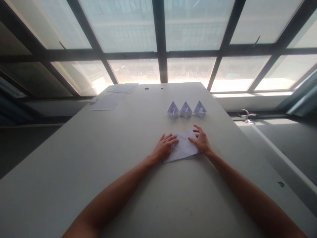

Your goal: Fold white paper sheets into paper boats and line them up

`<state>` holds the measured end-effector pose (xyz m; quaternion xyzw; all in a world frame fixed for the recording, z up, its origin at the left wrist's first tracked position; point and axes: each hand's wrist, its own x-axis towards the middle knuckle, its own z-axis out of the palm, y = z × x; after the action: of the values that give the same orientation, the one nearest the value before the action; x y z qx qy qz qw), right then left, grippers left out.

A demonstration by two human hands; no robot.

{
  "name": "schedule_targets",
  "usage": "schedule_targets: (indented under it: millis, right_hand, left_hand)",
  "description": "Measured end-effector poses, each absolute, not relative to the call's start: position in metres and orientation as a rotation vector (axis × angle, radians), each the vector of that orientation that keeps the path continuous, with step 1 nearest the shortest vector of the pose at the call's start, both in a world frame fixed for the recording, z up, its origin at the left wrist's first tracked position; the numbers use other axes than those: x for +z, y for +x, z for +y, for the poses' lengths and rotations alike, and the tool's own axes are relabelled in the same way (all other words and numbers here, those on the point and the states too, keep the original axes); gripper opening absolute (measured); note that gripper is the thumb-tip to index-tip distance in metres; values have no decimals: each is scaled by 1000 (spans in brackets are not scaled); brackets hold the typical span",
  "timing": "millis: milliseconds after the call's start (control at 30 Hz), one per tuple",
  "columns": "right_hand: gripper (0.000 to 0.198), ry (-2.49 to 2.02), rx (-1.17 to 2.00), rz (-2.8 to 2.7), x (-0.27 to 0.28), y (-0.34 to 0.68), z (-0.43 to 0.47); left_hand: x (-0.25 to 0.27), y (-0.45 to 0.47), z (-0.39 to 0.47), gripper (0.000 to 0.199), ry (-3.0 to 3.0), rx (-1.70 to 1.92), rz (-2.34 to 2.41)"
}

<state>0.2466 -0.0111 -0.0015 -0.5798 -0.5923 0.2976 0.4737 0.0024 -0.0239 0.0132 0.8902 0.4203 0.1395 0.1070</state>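
On my feed, the folded paper [183,149] lies on the table [99,148], paper shapes [185,110] at its twelve o'clock. My left hand [164,145] rests flat at nine; my right hand [201,141] curves over two, pinching or not I can't tell. I'd press left firmly for true creases.

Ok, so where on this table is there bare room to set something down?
The widest bare patch of table is left of the left hand, nearer you than the loose sheets. Another lies between your forearms, before the paper. It's crowded around that paper: both hands, the right one included, and three folded shapes beyond.
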Motion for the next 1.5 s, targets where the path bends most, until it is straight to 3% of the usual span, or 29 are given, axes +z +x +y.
schedule_targets:
  millis: [200, 433, 633, 733, 933, 1167, 1333, 1500]
  right_hand:
    - [88, -1440, 669, -1498, -2, 246, -13]
    - [87, -1284, 871, -1422, 3, 247, -14]
    - [89, -1175, 1056, -1395, 7, 246, -15]
    - [80, -1184, 870, -1356, 7, 244, -14]
    - [20, -1332, 149, -1465, 13, 246, -29]
    - [30, -1045, 52, -2308, 28, 228, -50]
    - [31, -912, 194, -2570, 41, 212, -57]
    - [30, -970, 318, -2480, 35, 214, -54]
  left_hand:
    - [12, 3, -23, 62, 2614, 420, 1234]
    - [13, 5, -24, 38, 2598, 491, 1286]
    - [9, 6, -23, 52, 2542, 565, 1485]
    - [10, 6, -21, 53, 2498, 750, 1610]
    - [11, 3, -18, 56, 2321, 1061, 1666]
    - [11, -2, -12, 53, 1987, 1409, 1717]
    - [15, 0, -16, 39, 2266, 1055, 1623]
    - [11, 5, -21, 55, 2551, 601, 1454]
